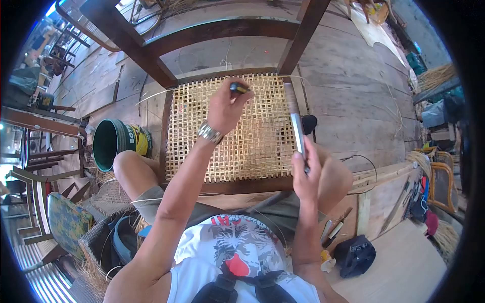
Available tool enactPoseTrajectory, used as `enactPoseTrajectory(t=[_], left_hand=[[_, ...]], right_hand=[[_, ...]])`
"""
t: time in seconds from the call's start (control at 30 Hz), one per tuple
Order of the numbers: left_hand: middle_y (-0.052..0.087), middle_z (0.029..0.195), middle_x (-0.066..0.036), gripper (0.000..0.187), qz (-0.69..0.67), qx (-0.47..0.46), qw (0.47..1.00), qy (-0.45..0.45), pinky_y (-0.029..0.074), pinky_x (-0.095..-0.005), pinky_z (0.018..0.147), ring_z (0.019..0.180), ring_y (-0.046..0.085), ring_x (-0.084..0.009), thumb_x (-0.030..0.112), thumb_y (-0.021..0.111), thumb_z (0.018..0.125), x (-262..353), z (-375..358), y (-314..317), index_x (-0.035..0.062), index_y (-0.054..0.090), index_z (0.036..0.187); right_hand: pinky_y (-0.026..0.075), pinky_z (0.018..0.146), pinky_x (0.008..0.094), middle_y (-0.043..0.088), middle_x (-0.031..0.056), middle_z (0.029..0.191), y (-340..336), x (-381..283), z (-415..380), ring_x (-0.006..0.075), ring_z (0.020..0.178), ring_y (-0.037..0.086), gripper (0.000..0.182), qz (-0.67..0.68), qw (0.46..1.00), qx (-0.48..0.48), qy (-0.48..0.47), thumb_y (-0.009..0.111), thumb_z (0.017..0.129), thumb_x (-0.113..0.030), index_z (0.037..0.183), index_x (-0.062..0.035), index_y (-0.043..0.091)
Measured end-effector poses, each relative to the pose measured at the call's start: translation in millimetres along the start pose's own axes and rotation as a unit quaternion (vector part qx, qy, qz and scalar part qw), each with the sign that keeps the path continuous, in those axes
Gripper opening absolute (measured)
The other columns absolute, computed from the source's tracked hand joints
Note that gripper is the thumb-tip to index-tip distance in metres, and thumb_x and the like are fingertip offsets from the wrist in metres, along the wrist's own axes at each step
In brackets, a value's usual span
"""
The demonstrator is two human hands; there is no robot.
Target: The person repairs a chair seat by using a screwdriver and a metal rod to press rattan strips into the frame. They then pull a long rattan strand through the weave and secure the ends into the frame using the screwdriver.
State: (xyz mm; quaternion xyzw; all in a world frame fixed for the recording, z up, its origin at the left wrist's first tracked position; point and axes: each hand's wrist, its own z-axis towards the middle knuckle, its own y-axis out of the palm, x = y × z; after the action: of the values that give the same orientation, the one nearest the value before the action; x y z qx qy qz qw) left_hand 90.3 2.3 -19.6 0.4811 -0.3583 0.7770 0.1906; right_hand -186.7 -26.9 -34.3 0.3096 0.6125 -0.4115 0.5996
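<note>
A woven cane panel (202,151) in a dark wooden chair frame (222,36) lies before me, between my knees. Above the panel, my left hand (226,108), with a metal watch (209,132) at the wrist, is closed around a black-and-yellow handle (239,88); the far end of this tool does not show. My right hand (308,171) is wrapped around the near end of a long, narrow metal tool (297,129). It points away from me along the panel's right edge, its far part brownish. Loose cane strands stick out at the panel's upper corners.
To the left a green bucket (108,146) lies tipped on its side. A black bag-like thing (355,256) rests at lower right, near some handled tools (339,225). Wooden planks (343,96) form the floor. Rattan furniture (440,174) and fibre bundles (437,77) stand at the right.
</note>
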Motion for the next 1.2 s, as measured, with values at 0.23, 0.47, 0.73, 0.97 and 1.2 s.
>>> enactPoseTrajectory(t=[0.23,0.47,0.73,0.97,1.2], left_hand=[[0.078,0.103,-0.008,0.029,-0.168,0.018,0.985,-0.042,0.06,-0.029,0.08,0.096,0.075,-0.0147,0.008,0.079,0.093,10.0,-76.1,-19.7,0.0068,0.064,0.117],[0.076,0.101,-0.011,0.029,-0.02,-0.025,0.998,0.058,0.059,-0.0367,0.074,0.088,0.076,-0.0261,0.01,0.078,0.092,13.7,-63.8,6.0,0.0089,0.061,0.116],[0.078,0.104,-0.01,0.031,0.06,-0.088,0.992,0.069,0.059,-0.0341,0.075,0.092,0.077,-0.0242,0.01,0.079,0.091,21.8,-65.9,8.1,0.0102,0.064,0.118],[0.079,0.097,-0.007,0.026,0.001,0.037,0.999,0.014,0.058,-0.0307,0.071,0.087,0.076,-0.0184,0.011,0.077,0.094,8.9,-31.7,-17.4,0.0089,0.064,0.116],[0.077,0.091,-0.008,0.029,0.007,0.077,0.996,0.039,0.057,-0.0305,0.069,0.082,0.076,-0.0167,0.016,0.081,0.092,11.9,2.2,-17.0,0.0085,0.064,0.115]], right_hand=[[0.035,0.055,0.019,0.055,-0.0028,0.085,-39.8,-14.3,-64.1,0.0029,0.065,0.045,0.046,0.052,0.993,0.032,0.098,0.058,0.104,-0.009,0.15,-0.0034,0.049],[0.033,0.053,0.0189,0.053,-0.0024,0.085,-19.0,-15.8,-82.5,0.003,0.064,0.042,0.046,0.066,0.991,0.025,0.114,0.056,0.106,-0.008,0.151,-0.0037,0.048],[0.049,0.076,0.025,0.062,0.0051,0.103,-0.3,5.1,-71.3,0.0109,0.085,0.058,0.046,-0.063,0.993,-0.077,0.058,0.058,0.106,-0.013,0.149,-0.0005,0.047],[0.05,0.085,0.028,0.062,0.0057,0.112,-3.0,2.3,-73.2,0.0122,0.095,0.059,0.047,0.0,0.994,-0.032,0.103,0.058,0.105,-0.011,0.15,-0.0006,0.046],[0.047,0.067,0.0283,0.059,0.0043,0.088,48.7,-9.2,-53.2,0.0101,0.074,0.053,0.045,-0.018,0.991,-0.127,0.046,0.062,0.099,-0.006,0.143,-0.0013,0.052]])
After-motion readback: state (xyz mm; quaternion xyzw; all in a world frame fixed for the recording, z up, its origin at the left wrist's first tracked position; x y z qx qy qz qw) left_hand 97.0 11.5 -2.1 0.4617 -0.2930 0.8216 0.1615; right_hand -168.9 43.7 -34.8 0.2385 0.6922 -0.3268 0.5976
